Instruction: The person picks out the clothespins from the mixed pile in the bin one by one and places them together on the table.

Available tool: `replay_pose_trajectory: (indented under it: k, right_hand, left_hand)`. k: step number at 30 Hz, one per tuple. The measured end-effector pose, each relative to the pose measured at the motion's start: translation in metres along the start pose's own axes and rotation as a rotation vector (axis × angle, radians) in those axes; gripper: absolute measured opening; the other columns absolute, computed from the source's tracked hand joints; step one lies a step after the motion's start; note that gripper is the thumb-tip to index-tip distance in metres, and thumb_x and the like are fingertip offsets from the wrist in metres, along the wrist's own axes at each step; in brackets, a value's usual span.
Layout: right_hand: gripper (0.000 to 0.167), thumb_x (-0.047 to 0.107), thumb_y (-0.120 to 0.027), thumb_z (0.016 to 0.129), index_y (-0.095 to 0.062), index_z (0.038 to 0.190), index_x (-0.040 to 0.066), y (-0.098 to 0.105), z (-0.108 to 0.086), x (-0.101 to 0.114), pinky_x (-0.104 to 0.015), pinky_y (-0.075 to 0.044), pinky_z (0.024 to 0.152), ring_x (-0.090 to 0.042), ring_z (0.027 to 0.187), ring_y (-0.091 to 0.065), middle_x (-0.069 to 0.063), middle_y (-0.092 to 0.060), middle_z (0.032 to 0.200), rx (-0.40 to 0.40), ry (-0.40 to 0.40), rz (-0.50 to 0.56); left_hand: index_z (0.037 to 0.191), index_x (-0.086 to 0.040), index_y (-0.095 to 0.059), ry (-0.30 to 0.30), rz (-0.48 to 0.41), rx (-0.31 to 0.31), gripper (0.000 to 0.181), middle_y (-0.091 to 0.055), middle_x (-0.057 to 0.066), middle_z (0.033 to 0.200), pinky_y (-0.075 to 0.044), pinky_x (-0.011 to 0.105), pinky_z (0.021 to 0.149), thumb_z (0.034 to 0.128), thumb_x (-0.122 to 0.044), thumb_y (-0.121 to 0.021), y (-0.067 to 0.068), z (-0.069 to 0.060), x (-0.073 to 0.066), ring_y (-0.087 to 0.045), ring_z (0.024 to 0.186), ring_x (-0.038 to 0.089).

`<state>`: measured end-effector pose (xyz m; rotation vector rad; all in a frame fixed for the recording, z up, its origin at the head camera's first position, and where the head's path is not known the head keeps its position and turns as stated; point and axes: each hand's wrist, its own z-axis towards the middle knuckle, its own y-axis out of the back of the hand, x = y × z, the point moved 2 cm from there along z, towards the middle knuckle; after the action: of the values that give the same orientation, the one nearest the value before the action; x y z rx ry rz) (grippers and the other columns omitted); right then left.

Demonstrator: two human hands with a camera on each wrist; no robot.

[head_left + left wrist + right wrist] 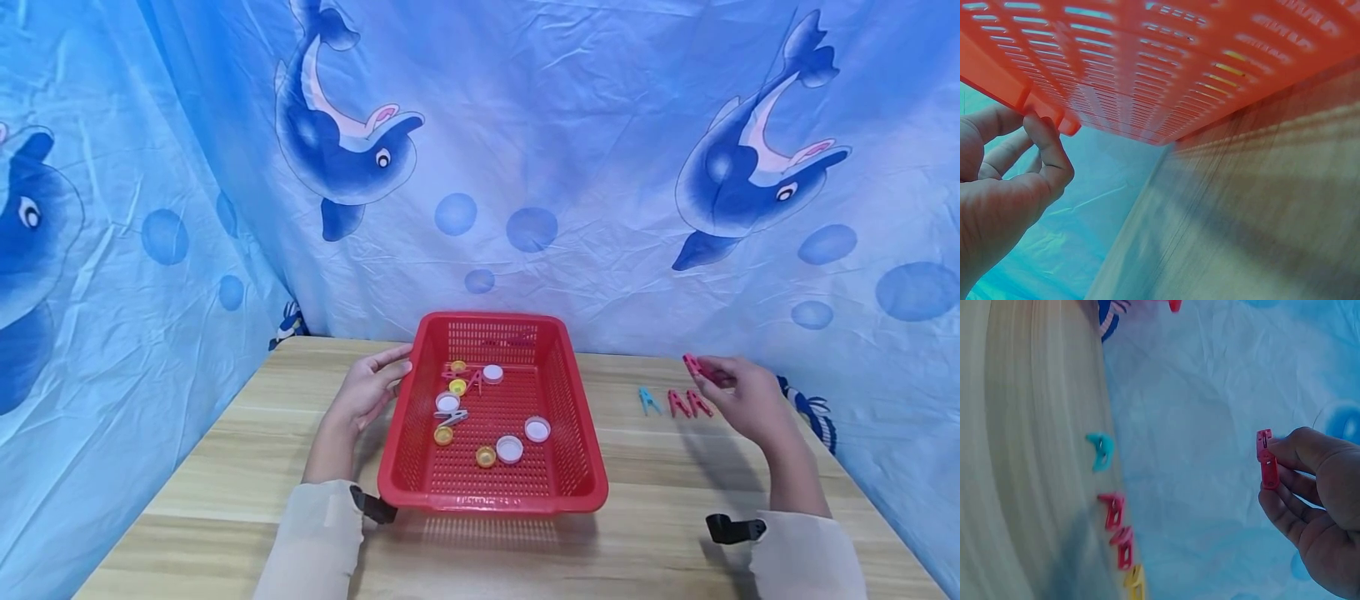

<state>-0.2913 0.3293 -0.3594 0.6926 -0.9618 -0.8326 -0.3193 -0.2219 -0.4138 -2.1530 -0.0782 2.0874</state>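
My left hand [369,390] grips the left rim of a red basket [592,450]; in the left wrist view its thumb and fingers [1050,147] hold the rim. Inside the basket lie several white lids [509,450], several yellow lids [485,457], pink clips [476,382] and a grey clip [452,417]. My right hand [738,398] pinches a red clip [1269,469] above the table, to the right of the basket. Below it on the table are a blue clip [648,401] and two red clips [678,404]. A yellow clip [1136,584] shows in the right wrist view.
A wooden table [225,483] carries the basket and clips. Blue curtains [480,167] printed with dolphins stand behind the table and at its left. Dark blue-and-white striped pieces [288,325] show at the table's back corners.
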Motion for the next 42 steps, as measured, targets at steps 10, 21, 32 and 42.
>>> replay_pose_trajectory:
  k: [10, 21, 32, 42]
  right_hand:
    - [0.041, 0.025, -0.067, 0.101, -0.065, 0.130, -0.005, 0.000, -0.013, -0.046, -0.032, -0.054, 0.065, -0.041, 0.098, -0.066, -0.026, -0.069, 0.113, 0.044, -0.118, -0.012]
    - [0.053, 0.033, -0.062, 0.104, -0.058, 0.135, -0.009, -0.003, -0.032, -0.084, -0.054, -0.054, 0.076, -0.049, 0.105, -0.060, -0.035, -0.063, 0.121, 0.168, -0.261, -0.027]
    - [0.052, 0.032, -0.064, 0.103, -0.059, 0.133, -0.010, -0.011, -0.037, -0.109, -0.058, -0.052, 0.082, -0.046, 0.106, -0.061, -0.033, -0.063, 0.122, 0.267, -0.372, 0.006]
    - [0.051, 0.030, -0.065, 0.101, -0.060, 0.131, -0.012, -0.015, -0.039, -0.118, -0.059, -0.052, 0.083, -0.046, 0.106, -0.061, -0.032, -0.064, 0.120, 0.328, -0.416, 0.032]
  left_hand:
    - [0.148, -0.010, -0.054, 0.007, -0.002, -0.013, 0.049, -0.057, 0.013, 0.145, -0.058, 0.035, 0.094, 0.1006, -0.017, -0.067, -0.002, -0.001, 0.000, -0.065, 0.120, 0.025]
    - [0.148, -0.010, -0.054, -0.005, 0.003, 0.001, 0.050, -0.058, 0.013, 0.145, -0.058, 0.036, 0.093, 0.1003, -0.019, -0.068, -0.002, -0.002, -0.001, -0.066, 0.119, 0.025]
    - [0.148, -0.010, -0.054, -0.008, 0.008, -0.003, 0.049, -0.057, 0.014, 0.145, -0.058, 0.036, 0.093, 0.1014, -0.018, -0.066, -0.001, -0.003, -0.002, -0.066, 0.119, 0.025]
    - [0.149, -0.010, -0.053, -0.005, 0.008, -0.003, 0.049, -0.056, 0.015, 0.146, -0.058, 0.036, 0.093, 0.1020, -0.017, -0.065, -0.001, -0.003, -0.003, -0.066, 0.119, 0.024]
